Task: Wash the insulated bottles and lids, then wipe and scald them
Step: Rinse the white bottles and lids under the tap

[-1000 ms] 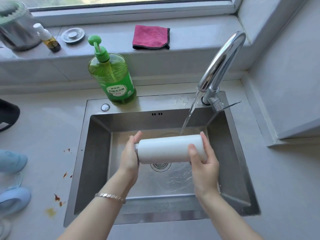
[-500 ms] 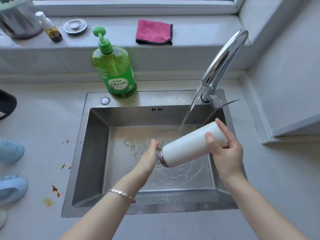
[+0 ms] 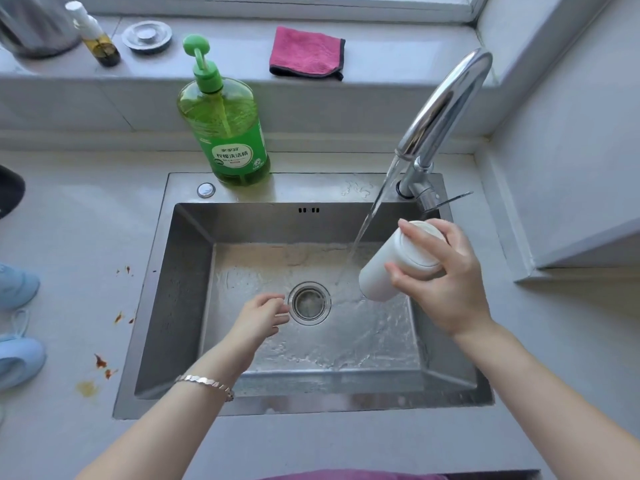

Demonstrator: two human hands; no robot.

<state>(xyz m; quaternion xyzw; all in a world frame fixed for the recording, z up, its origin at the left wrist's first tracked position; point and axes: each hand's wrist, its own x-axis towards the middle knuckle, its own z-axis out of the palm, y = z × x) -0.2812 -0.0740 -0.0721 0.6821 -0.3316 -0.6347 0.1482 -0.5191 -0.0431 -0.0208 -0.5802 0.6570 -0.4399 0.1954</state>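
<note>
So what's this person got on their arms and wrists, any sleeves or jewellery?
The left forearm and right forearm are both bare, with no sleeves in view. A silver bracelet of flat linked segments circles the left wrist. The right wrist wears nothing. No gloves, rings or watch show.

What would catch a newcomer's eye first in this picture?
The right hand grips a white cylindrical insulated bottle, tilted base-up over the right side of the steel sink, beside the running water. Behind the sink stands a green soap pump bottle; a pink cloth lies on the windowsill.
</note>
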